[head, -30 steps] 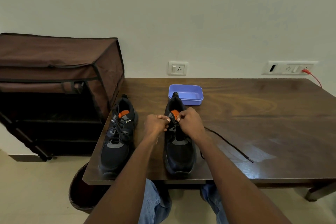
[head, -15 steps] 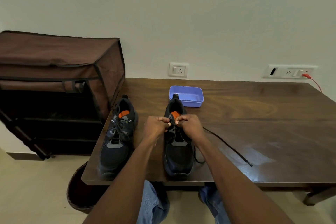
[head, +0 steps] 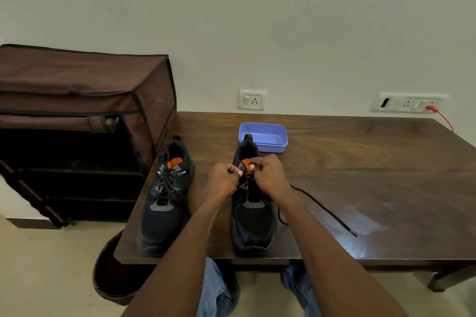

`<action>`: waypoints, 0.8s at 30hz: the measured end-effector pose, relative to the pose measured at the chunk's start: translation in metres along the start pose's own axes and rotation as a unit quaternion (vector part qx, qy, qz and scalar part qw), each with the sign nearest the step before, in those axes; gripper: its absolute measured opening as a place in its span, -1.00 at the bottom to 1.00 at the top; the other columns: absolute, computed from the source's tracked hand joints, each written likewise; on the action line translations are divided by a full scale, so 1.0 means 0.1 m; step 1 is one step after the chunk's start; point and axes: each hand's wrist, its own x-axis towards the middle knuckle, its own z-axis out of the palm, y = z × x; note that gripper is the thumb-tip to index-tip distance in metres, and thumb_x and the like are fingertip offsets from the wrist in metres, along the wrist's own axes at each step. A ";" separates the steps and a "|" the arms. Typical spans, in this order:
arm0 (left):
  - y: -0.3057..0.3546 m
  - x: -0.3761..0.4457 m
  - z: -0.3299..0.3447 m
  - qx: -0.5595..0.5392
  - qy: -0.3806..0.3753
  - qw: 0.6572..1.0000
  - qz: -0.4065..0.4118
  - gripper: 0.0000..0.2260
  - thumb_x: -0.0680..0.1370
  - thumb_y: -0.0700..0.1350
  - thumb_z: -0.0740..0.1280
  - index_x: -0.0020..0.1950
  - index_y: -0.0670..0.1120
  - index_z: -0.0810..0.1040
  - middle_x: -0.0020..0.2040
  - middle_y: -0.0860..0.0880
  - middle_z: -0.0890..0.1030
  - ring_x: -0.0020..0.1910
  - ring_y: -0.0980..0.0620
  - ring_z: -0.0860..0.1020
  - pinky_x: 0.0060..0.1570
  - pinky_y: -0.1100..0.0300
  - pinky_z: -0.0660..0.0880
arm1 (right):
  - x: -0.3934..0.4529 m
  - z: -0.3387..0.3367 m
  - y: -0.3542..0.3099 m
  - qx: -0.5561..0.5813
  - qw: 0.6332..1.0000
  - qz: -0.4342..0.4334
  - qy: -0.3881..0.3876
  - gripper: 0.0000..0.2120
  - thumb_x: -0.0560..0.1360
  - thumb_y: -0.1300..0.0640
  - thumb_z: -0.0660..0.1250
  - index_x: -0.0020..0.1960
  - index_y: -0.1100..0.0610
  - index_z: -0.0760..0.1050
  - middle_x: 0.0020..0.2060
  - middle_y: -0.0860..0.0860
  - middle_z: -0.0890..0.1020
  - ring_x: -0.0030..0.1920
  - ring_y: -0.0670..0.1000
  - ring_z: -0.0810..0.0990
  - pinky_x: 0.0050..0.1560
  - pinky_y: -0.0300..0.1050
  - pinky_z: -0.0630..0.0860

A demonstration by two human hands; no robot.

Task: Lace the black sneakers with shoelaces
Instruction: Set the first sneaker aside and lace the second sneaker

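Surface: dark wooden table (head: 360,175) against a pale wall.
Writing: "CLYMB" on the laced sneaker (head: 164,195), left of my sneaker (head: 253,216).
Hands: my left hand (head: 222,180) and right hand (head: 268,175) pinch the shoelace (head: 324,210) at its orange tongue.
Change: my right hand has risen toward the tongue; the lace trails right as before.

Light: dim, even indoor light — soft, no hard shadows.
Glare: pale sheen on the table (head: 371,216) at right.
Shadow: shoe rack (head: 77,136) interior nearly black.
Distortion: wide-angle bending at the edges — table sides splay.
Focus: mostly sharp.
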 end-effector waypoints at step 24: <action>0.04 -0.06 -0.20 -0.011 0.129 0.990 0.058 -0.83 0.65 -0.22 0.24 0.13 -0.14 0.62 -0.18 -0.04 0.63 -0.25 0.05 0.62 -0.24 0.18 0.60 | -0.04 -0.11 0.01 0.002 0.999 0.040 0.010 -0.77 0.53 0.06 0.21 0.00 -0.01 0.65 -0.07 0.00 0.67 -0.04 0.08 0.59 -0.06 -0.05 0.51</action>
